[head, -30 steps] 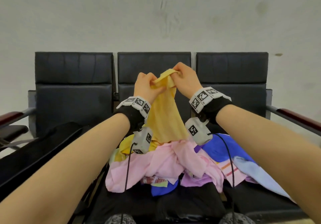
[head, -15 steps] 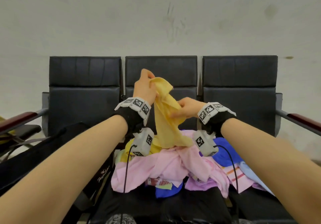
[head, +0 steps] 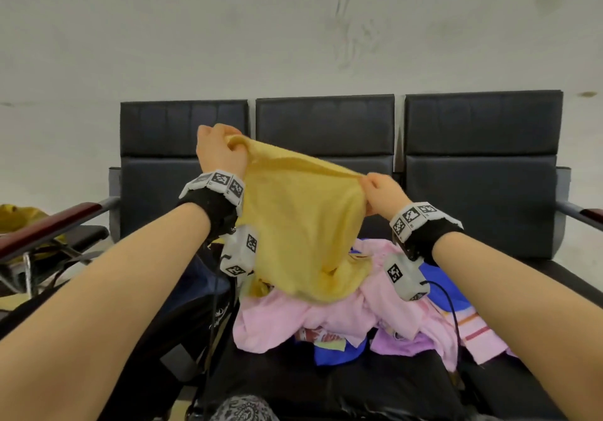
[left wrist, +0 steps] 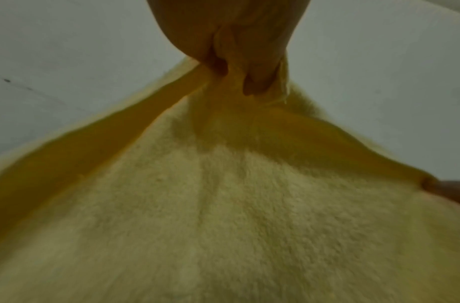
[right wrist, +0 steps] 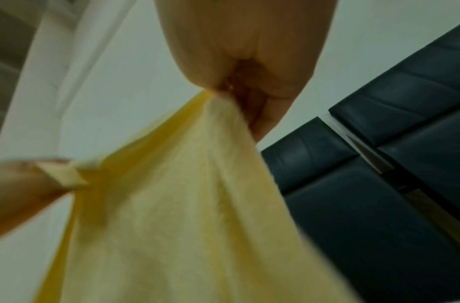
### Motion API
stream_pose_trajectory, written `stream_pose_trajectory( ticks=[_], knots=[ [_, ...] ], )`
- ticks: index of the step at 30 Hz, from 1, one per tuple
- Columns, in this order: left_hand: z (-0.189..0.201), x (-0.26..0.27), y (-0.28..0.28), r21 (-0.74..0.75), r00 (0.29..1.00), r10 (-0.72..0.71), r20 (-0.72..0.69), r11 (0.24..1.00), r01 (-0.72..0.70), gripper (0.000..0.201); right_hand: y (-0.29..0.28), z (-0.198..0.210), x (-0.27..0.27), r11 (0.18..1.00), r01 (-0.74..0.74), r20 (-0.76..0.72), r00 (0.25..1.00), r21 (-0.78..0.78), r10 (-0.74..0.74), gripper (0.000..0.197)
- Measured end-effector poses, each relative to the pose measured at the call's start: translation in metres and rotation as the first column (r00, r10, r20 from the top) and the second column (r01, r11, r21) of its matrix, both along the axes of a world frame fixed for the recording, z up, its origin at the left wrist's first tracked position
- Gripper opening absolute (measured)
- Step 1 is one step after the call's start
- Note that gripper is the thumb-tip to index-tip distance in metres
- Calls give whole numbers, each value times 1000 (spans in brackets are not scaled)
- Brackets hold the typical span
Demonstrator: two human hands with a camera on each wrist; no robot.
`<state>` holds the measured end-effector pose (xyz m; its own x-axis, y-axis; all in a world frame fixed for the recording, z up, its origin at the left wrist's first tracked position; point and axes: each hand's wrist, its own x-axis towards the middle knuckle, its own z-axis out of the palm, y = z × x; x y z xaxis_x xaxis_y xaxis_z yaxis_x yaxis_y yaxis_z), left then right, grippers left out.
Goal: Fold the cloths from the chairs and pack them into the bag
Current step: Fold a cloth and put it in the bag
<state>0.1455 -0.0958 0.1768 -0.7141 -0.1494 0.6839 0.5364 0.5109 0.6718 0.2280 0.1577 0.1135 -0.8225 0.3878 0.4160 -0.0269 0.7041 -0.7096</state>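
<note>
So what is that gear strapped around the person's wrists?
Both forearms are bare, no sleeves. Each wrist wears a black band topped by a white cuff printed with black-and-white square codes. A small grey box with the same codes hangs under each wrist, trailing a thin black cable.

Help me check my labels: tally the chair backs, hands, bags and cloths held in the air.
Chair backs: 3
Hands, left hand and right hand: 2
Yellow cloth held up: 1
Bag: 1
Total: 7
</note>
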Motion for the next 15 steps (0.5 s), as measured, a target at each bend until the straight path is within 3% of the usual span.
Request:
stream_pose_trajectory(
  ticks=[3,6,8,10,13,15],
  knots=[
    [-8,-4,-4,-114,999,-11,52,993,17,25,-7,23,-3,992,118,-178,978,37,-110,33],
    [-18,-5,-3,-256,985,-4,172,965,48,22,-15,37,-2,996,68,-256,965,50,-53,38],
    [-22,0,3,-269,964,-96,246,949,163,17,-22,38,2,998,-9,-225,974,56,21,39],
    [-27,6,14,-321,929,-176,325,904,284,30,-30,35,8,996,-57,-157,985,65,67,39],
    [-29,25,35,-288,815,-333,475,816,501,32,-39,28,10,993,-116,-32,993,5,116,42],
    [-31,39,47,-304,745,-429,511,720,623,24,-43,27,9,992,-123,-27,992,-41,122,44]
  ],
)
